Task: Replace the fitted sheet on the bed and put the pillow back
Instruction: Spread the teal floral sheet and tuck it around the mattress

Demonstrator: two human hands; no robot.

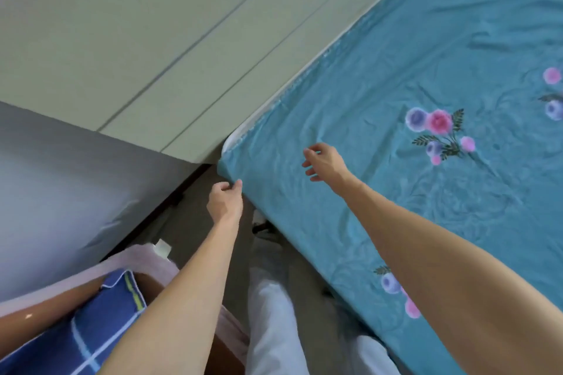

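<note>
A teal fitted sheet (396, 76) with pink and purple flower prints covers the bed on the right. At its near corner the white mattress edge (234, 137) shows beside the wall. My left hand (224, 201) pinches the sheet's hanging edge just below that corner. My right hand (324, 161) hovers over the sheet top near the corner, fingers loosely curled and holding nothing. A blue checked pillow (91, 323) lies at the lower left on a brown surface.
A pale green wall (152, 39) runs along the bed's far side. A grey cabinet side (61, 186) stands at left. My white-trousered legs (274, 298) stand in the narrow floor gap between the bed and the pillow.
</note>
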